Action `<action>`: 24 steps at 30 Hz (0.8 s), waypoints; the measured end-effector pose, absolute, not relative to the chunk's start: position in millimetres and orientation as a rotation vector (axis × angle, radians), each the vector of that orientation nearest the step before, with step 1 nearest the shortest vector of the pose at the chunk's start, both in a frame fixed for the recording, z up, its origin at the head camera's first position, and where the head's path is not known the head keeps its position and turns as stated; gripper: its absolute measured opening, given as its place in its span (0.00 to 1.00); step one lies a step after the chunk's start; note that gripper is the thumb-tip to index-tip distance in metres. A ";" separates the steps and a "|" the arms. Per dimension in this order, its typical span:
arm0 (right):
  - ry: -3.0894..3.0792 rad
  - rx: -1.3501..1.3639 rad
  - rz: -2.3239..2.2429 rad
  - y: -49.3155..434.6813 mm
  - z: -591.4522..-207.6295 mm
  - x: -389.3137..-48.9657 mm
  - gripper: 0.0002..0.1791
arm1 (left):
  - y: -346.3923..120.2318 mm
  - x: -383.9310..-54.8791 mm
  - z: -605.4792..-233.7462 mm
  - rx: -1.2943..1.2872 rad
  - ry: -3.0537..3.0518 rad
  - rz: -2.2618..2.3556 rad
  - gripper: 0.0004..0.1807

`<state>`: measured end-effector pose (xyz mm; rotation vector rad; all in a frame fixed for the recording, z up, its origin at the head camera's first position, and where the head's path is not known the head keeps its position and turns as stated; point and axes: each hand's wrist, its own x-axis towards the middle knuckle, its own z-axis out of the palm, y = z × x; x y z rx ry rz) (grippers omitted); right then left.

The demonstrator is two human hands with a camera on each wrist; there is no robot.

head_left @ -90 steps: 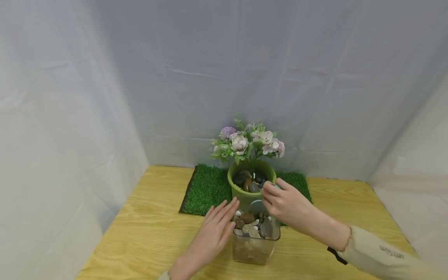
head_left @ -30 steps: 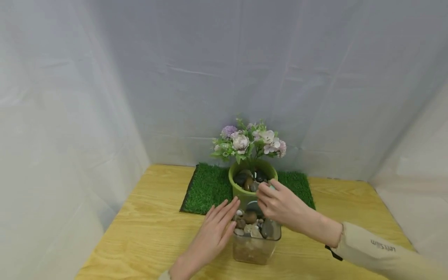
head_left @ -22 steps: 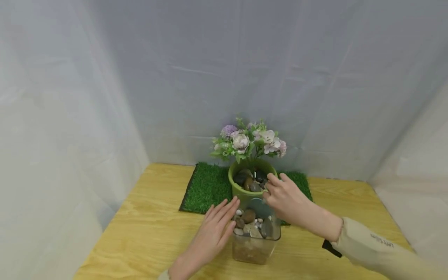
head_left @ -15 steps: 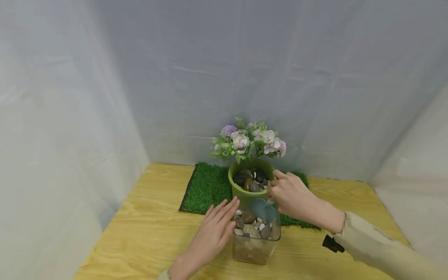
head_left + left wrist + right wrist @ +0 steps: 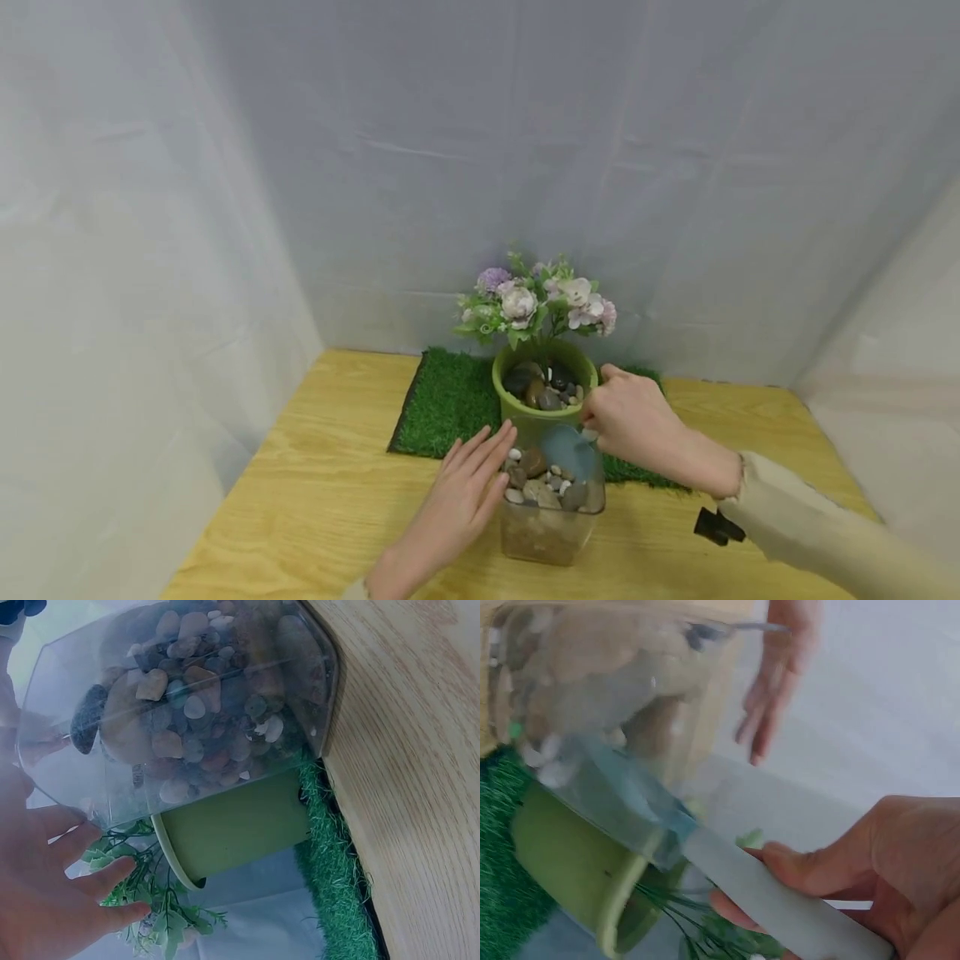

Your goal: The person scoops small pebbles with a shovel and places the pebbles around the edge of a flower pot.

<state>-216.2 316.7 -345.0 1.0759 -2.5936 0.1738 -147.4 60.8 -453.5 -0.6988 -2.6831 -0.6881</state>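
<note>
Head view: nearer right hand [image 5: 632,422] is gripping the scoop [image 5: 567,451], long axis slanting down-left into the box [image 5: 550,537]; left hand [image 5: 459,493], fingers straight, is flanking it, empty.

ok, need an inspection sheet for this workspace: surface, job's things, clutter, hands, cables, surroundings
Surface: yellowish wood-grain table, green artificial-grass mat on it.
Job's things: transparent square-sided container of mixed stones, in front of round green pot holding more stones and pastel flowers; blue-bladed, pale-handled scoop, blade inside container.
Clutter: nothing seen.
Hands: left hand beside container, fingers extended, contact unclear; right hand grips scoop.
Cables: nothing seen.
Surroundings: pale sheeting behind and both sides.
</note>
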 end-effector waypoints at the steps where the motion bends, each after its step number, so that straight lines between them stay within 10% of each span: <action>1: -2.606 1.085 0.173 318.7 -344.0 -216.4 0.26 | 61.4 -147.6 -453.7 -0.697 -2.685 -0.701 0.29; 8: -2.408 1.258 -0.155 326.6 -355.9 -218.4 0.09 | 62.4 -148.3 -456.4 -0.693 -2.668 -0.697 0.29; 24: -2.795 1.076 0.350 349.3 -353.5 -226.8 0.05 | 61.4 -147.8 -454.8 -0.697 -2.689 -0.734 0.29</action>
